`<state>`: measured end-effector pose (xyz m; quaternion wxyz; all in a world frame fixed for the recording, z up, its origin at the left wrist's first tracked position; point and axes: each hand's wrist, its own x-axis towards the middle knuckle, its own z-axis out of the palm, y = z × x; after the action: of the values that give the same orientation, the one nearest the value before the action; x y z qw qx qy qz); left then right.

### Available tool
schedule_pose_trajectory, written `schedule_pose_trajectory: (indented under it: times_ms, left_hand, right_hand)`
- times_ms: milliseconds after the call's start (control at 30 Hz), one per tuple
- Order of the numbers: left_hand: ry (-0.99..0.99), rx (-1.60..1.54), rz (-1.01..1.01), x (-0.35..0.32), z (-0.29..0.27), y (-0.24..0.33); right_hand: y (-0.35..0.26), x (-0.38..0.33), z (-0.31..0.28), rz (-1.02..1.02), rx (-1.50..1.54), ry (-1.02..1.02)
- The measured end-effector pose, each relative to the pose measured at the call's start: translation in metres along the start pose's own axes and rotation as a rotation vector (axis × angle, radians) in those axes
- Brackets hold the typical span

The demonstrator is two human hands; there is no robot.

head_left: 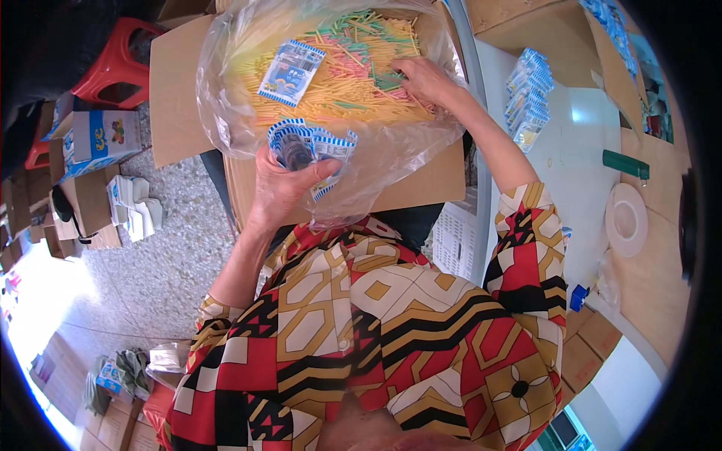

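Observation:
My left hand (282, 184) is wrapped round a small blue-and-white striped packet (331, 150), its mouth spread open and the inside dark. In front of it stands a large cardboard box (421, 177) lined with a clear plastic bag (376, 169). Thin sticks (338, 90) in yellow, pink and green fill the bag. My right hand (425, 81) reaches in at the right side, fingers bent down among the sticks by a green cluster. Whatever its fingertips hold is hidden. Another striped packet (292, 73) lies flat on the sticks at the left.
To the right, a row of overlapping packets (529, 98) lies on a pale table (575, 165), near a green tool (626, 164) and a roll of tape (626, 219). A red plastic stool (113, 71) and a printed carton (98, 143) stand left, on the speckled floor (180, 248).

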<state>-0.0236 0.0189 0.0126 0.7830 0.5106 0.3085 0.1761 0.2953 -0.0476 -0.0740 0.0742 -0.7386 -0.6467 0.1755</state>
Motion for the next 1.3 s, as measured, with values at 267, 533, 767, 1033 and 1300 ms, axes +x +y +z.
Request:
schedule_pose_trajectory:
  times_ms: [267, 533, 767, 1033, 1300]
  left_hand:
    - [0.017, 0.0, 0.061, 0.0, 0.005, -0.001]
    - [-0.014, 0.079, 0.06, 0.003, 0.001, -0.006]
    - [0.004, 0.046, 0.119, 0.006, 0.015, 0.006]
    - [-0.048, 0.102, 0.192, 0.011, 0.02, 0.014]
    - [-0.084, 0.223, 0.319, 0.022, 0.026, 0.01]
  right_hand:
    - [0.005, 0.0, -0.007, -0.02, -0.037, 0.045]
    - [-0.003, -0.009, -0.06, 0.246, 0.756, -0.103]
    - [-0.016, -0.028, -0.035, 0.437, 0.797, -0.43]
    - [-0.042, -0.035, -0.073, 0.19, 0.721, 0.024]
    - [-0.128, -0.069, -0.148, 0.068, 1.281, -0.056]
